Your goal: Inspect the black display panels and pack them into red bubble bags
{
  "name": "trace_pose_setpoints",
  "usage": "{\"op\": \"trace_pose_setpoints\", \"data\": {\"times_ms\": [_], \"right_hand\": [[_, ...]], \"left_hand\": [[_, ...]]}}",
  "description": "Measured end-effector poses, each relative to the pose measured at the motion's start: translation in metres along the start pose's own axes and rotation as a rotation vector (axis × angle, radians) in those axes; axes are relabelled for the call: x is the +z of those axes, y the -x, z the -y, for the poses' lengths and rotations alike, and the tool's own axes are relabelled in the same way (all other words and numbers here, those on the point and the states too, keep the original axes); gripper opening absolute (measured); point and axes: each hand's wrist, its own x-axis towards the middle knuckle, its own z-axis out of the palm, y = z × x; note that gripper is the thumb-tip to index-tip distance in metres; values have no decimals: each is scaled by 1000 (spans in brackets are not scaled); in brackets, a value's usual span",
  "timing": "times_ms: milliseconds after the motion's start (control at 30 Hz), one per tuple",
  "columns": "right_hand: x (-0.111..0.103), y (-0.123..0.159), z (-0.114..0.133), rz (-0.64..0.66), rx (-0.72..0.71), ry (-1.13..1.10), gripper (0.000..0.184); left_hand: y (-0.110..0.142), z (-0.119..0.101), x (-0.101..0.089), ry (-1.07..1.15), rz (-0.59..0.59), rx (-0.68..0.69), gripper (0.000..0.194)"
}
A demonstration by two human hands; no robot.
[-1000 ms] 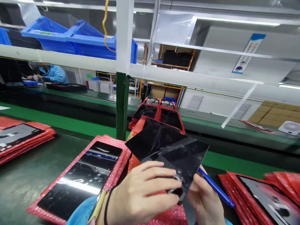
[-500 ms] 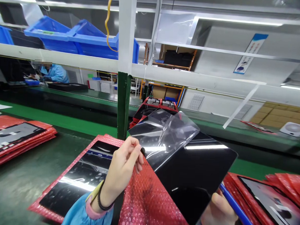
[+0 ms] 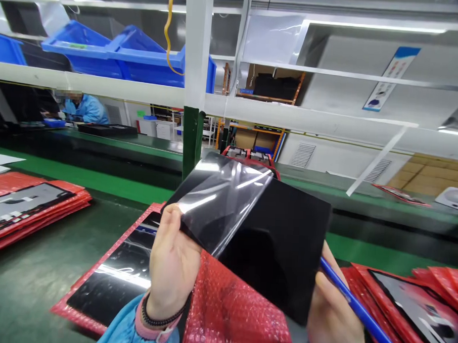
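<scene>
A glossy black screen panel (image 3: 279,244) is held up tilted between my two hands. Clear plastic film (image 3: 227,202) covers its left part, with creases and bright reflections. My left hand (image 3: 174,265) grips the panel's left corner, thumb by the film's edge. At the opposite end my right hand (image 3: 335,307) clasps the panel's right edge, and a long blue stick (image 3: 363,311) also lies in that hand. Below the panel is red bubble wrap (image 3: 234,308). Another black screen panel (image 3: 114,277) lies on red bubble wrap to the left, partly behind my left wrist.
Stacks of panels in red wrap stand at the left (image 3: 30,208) and right (image 3: 416,306). A green post (image 3: 192,139) rises behind the panel. Blue bins (image 3: 123,55) sit on the rail above. A person in blue (image 3: 89,110) sits farther back.
My left hand has turned and moved from pinching near the film to gripping the panel's left corner. The panel has shifted left and tilted, and the film lies flatter on it.
</scene>
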Motion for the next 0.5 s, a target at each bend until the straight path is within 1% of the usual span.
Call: {"op": "trace_pose_setpoints", "data": {"times_ms": [67,133,200,267,333,400,500], "right_hand": [[15,5,8,25,47,-10,43],[25,10,13,65,31,127,53],[30,13,17,81,-34,313,66],[31,13,19,82,-109,465,75],[30,12,19,88,-157,545,78],[28,9,19,106,-155,561,80],[27,7,19,140,-93,464,80]], "left_hand": [[6,-4,4,6,21,109,9],[10,-6,6,-5,23,190,12],[14,-6,6,-23,21,220,11],[16,-4,5,-38,17,220,9],[17,-3,3,-47,16,204,7],[16,-2,3,-52,5,180,6],[11,-5,5,-35,-10,152,10]]}}
